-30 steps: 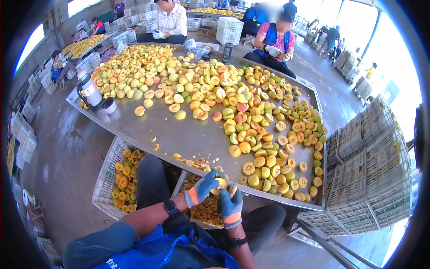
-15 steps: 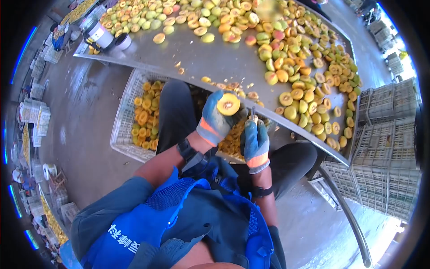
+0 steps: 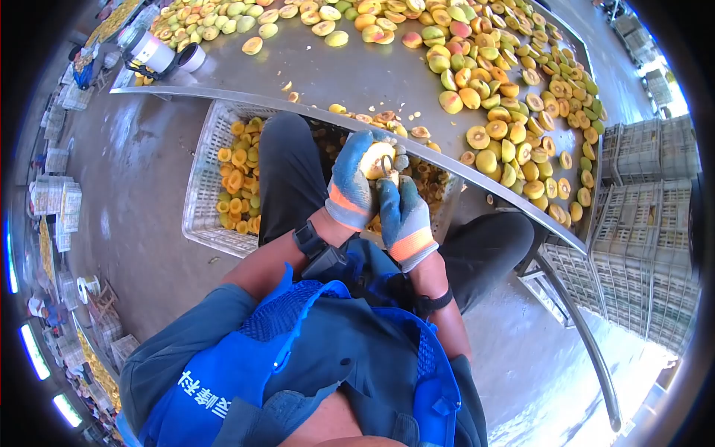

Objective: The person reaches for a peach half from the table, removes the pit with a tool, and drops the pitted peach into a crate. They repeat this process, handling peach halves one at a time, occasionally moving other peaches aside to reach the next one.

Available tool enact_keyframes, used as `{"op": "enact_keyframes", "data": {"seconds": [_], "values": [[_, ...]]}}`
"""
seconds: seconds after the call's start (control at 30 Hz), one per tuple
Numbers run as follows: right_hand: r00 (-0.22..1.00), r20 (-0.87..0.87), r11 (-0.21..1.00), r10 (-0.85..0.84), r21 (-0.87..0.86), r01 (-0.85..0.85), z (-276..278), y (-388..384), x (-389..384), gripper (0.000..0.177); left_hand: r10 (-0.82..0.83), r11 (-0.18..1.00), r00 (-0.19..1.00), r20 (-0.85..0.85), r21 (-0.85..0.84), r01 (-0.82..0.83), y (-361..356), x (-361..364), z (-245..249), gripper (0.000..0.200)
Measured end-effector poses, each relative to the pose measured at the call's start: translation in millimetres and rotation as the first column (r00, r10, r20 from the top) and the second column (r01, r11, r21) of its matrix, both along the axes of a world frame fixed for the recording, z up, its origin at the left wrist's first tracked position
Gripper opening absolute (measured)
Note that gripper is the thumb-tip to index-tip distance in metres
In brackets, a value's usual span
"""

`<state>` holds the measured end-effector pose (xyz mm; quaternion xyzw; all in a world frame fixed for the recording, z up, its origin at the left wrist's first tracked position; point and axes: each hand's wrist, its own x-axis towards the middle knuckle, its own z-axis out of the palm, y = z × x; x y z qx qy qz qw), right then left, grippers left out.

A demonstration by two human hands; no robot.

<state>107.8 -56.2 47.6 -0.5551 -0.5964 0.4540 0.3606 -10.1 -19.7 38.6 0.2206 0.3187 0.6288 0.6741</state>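
My left hand (image 3: 351, 182), in a blue and grey work glove with an orange band, is closed around a halved yellow peach (image 3: 372, 162), cut face turned toward my right side. In my gloved right hand (image 3: 406, 216) is a pitting knife with a looped metal tip and a pale handle (image 3: 391, 176). Its loop lies over the cut face of the peach half. Both hands are close together above my lap, near the front edge of the metal table (image 3: 357, 82).
Many peach halves (image 3: 495, 112) cover the table's far and right sides. Below its edge stands a white crate (image 3: 199, 179) of hollowed halves beside my leg. A white container (image 3: 153, 52) and a cup (image 3: 191, 57) sit at the table's left corner. Stacked crates (image 3: 644, 216) rise on the right.
My right hand has moved left and up, bringing the pitting knife from beside the peach half onto its cut face. My left hand has turned the half toward the knife.
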Motion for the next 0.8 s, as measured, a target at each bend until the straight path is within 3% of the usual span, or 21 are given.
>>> {"op": "enact_keyframes", "data": {"seconds": [0.03, 0.1, 0.3, 0.43, 0.53, 0.6, 0.8], "values": [[0.998, -0.062, 1.0, -0.005, 0.008, 0.006, -3.5, 0.1, -1.2, 0.033, 0.015, 0.999, 0.995, -0.1, 0.033, -0.012, -1.2, 2.0, -0.6, 0.025], [0.982, -0.187, 0.999, -0.016, 0.025, 0.021, -16.3, 0.4, -3.6, 0.034, 0.015, 1.0, 1.0, 0.007, 0.005, -0.015, -3.0, 3.1, 4.5, 0.032], [0.994, -0.078, 0.99, 0.071, -0.117, -0.08, 11.1, 1.1, 5.1, 0.039, -0.036, 0.998, 0.994, -0.104, 0.049, 0.041, -4.3, 5.0, 4.5, 0.032], [0.991, 0.059, 0.987, 0.118, -0.119, -0.11, 5.7, 3.0, 9.8, 0.031, -0.068, 0.995, 0.997, -0.043, -0.075, 0.064, 1.3, 5.2, -3.2, 0.037], [0.943, -0.324, 0.96, 0.073, -0.233, -0.155, -9.2, 0.7, 9.7, 0.03, -0.056, 0.988, 0.998, -0.018, -0.146, 0.053, 3.4, 3.8, -5.2, 0.042], [0.902, -0.43, 0.912, 0.034, -0.357, -0.204, -0.2, -0.3, 10.1, 0.03, -0.012, 0.994, 0.997, -0.071, -0.11, 0.004, 2.0, 4.6, -9.9, 0.044], [0.873, -0.48, 0.862, 0.088, -0.403, -0.309, -1.9, -1.4, 17.3, 0.031, 0.064, 0.978, 0.989, -0.137, -0.191, -0.089, 0.9, 11.8, -8.1, 0.043]]}}
